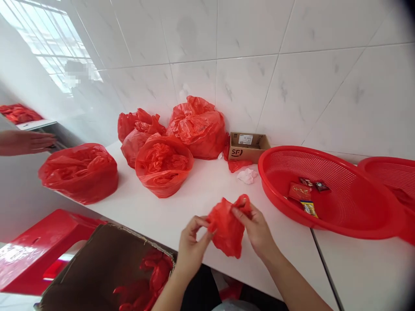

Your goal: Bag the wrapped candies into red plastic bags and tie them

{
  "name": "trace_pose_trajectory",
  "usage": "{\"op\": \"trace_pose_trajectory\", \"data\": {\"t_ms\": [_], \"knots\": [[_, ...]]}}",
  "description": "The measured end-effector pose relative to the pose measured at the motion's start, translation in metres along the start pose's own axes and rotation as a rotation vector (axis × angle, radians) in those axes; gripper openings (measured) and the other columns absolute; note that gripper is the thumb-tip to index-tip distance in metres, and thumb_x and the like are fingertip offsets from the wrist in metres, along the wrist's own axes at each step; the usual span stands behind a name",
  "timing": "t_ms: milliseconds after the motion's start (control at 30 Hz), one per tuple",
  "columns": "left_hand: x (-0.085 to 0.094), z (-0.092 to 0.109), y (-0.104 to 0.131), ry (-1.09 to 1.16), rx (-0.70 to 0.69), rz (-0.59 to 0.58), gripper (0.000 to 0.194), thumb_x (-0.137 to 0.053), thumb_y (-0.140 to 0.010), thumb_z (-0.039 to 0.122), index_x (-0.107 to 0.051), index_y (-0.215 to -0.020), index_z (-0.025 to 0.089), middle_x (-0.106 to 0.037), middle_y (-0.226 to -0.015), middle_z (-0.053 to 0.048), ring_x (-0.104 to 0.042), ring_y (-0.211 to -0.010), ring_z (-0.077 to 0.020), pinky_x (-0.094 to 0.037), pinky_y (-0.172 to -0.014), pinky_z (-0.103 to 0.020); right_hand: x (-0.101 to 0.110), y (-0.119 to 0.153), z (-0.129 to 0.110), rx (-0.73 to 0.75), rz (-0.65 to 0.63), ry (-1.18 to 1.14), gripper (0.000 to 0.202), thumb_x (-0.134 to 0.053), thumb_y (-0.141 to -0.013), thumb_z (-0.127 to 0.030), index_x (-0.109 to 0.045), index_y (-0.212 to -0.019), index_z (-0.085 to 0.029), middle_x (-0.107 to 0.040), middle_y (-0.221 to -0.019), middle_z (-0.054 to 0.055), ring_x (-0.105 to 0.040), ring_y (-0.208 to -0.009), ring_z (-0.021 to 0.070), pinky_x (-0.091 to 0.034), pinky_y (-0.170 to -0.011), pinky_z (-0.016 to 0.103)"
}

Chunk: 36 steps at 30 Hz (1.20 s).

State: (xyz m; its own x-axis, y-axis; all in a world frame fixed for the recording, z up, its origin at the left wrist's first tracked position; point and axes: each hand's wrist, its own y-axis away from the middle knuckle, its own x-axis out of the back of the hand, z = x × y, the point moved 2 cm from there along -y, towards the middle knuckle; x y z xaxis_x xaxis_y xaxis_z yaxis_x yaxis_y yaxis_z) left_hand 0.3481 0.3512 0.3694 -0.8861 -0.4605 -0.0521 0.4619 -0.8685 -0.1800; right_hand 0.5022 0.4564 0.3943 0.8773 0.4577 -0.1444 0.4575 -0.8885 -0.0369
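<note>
A small red plastic bag [228,226] hangs between my two hands above the white table. My left hand [193,244] pinches its left edge between thumb and fingers. On the other side, my right hand [256,226] grips the top right corner, where the plastic is bunched. What the bag contains, if anything, is hidden. To the right of my hands stands a red perforated basket [343,216] holding several small wrapped packets [300,191]. Below my left hand, an open cardboard box [94,259] has tied red bags [158,272] inside.
Large red bags [197,129] line the tiled wall, and an open red bag [79,172] sits at the table's left end. An SF carton [248,149] and crumpled tissue [247,176] lie behind. Another person's hand [29,142] reaches in left, above a red stool [42,248].
</note>
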Motion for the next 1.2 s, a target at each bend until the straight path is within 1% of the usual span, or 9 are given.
{"op": "trace_pose_trajectory", "data": {"t_ms": [100,233,400,533,667,800,933,1067,1200], "knots": [[0.035,-0.005,-0.009,0.009,0.009,0.166,0.024,-0.074,-0.079,0.037,-0.058,-0.075,0.02,-0.07,-0.085,-0.004,-0.067,-0.087,-0.02,-0.054,-0.083,-0.035,0.027,-0.006,-0.004,0.105,0.251,-0.113,0.028,-0.075,-0.079,-0.045,-0.063,-0.084,-0.021,-0.062,-0.08,0.0,-0.059,-0.079,0.0152,-0.052,-0.075,0.029],[0.071,-0.004,-0.014,-0.037,0.019,0.338,0.026,-0.076,-0.076,0.038,-0.059,-0.079,0.017,-0.068,-0.095,-0.008,-0.066,-0.093,-0.0221,-0.053,-0.087,-0.039,0.05,-0.009,-0.013,0.161,0.346,-0.213,0.02,-0.075,-0.082,-0.039,-0.064,-0.088,-0.023,-0.061,-0.089,0.0,-0.058,-0.085,0.0132,-0.05,-0.078,0.026],[0.051,0.036,0.003,-0.194,-0.323,0.511,0.025,-0.071,-0.08,0.02,-0.055,-0.099,0.023,-0.056,-0.125,-0.006,-0.054,-0.123,-0.0228,-0.041,-0.107,-0.046,0.04,-0.002,-0.029,0.24,0.267,-0.091,0.013,-0.067,-0.091,-0.034,-0.062,-0.096,-0.024,-0.062,-0.09,0.0,-0.06,-0.085,0.0133,-0.049,-0.08,0.027],[0.007,0.077,-0.001,-0.646,-0.73,0.171,0.026,-0.063,-0.083,0.006,-0.062,-0.102,0.024,-0.048,-0.139,-0.008,-0.043,-0.136,-0.0272,-0.034,-0.113,-0.05,0.014,0.007,-0.049,0.339,-0.012,0.038,0.01,-0.056,-0.098,-0.03,-0.059,-0.107,-0.025,-0.064,-0.088,-0.001,-0.062,-0.077,0.0117,-0.051,-0.079,0.028],[-0.022,0.073,-0.024,-0.788,-0.678,-0.207,0.022,-0.052,-0.09,0.01,-0.064,-0.104,0.022,-0.044,-0.149,-0.01,-0.031,-0.145,-0.0294,-0.034,-0.114,-0.052,-0.003,0.015,-0.056,0.277,-0.339,0.084,0.013,-0.048,-0.102,-0.029,-0.057,-0.11,-0.025,-0.065,-0.089,-0.001,-0.061,-0.062,0.0088,-0.052,-0.069,0.026],[-0.048,0.029,-0.029,-0.972,-0.496,-0.602,0.029,-0.068,-0.076,0.022,-0.067,-0.106,0.023,-0.051,-0.146,-0.009,-0.035,-0.142,-0.0371,-0.033,-0.113,-0.057,0.001,0.023,-0.051,0.224,-0.428,0.155,0.012,-0.047,-0.102,-0.029,-0.056,-0.106,-0.024,-0.066,-0.091,-0.001,-0.06,-0.059,0.0072,-0.051,-0.064,0.024],[-0.035,-0.006,-0.048,-1.062,-0.261,-0.463,0.018,-0.052,-0.083,0.014,-0.068,-0.091,0.017,-0.071,-0.096,-0.009,-0.069,-0.088,-0.0241,-0.055,-0.082,-0.038,0.024,0.034,-0.053,0.243,-0.464,0.399,0.018,-0.041,-0.102,-0.02,-0.058,-0.104,-0.025,-0.068,-0.094,-0.002,-0.058,-0.059,0.0066,-0.048,-0.061,0.021],[0.013,-0.005,-0.076,-1.129,-0.137,-0.235,0.03,-0.038,-0.086,0.009,-0.067,-0.086,0.015,-0.066,-0.107,-0.014,-0.068,-0.084,-0.0238,-0.054,-0.076,-0.037,0.057,0.036,-0.056,0.267,-0.41,0.773,0.027,-0.041,-0.096,-0.009,-0.063,-0.103,-0.024,-0.069,-0.094,0.0,-0.065,-0.083,0.0119,-0.049,-0.073,0.024],[0.028,0.012,-0.07,-1.11,-0.094,-0.291,0.035,-0.041,-0.079,0.005,-0.07,-0.093,0.019,-0.065,-0.11,-0.009,-0.068,-0.083,-0.0215,-0.054,-0.076,-0.035,0.062,0.028,-0.048,0.338,-0.288,1.126,0.033,-0.043,-0.093,-0.008,-0.07,-0.105,-0.023,-0.071,-0.099,0.003,-0.067,-0.084,0.0174,-0.05,-0.07,0.03]]}}
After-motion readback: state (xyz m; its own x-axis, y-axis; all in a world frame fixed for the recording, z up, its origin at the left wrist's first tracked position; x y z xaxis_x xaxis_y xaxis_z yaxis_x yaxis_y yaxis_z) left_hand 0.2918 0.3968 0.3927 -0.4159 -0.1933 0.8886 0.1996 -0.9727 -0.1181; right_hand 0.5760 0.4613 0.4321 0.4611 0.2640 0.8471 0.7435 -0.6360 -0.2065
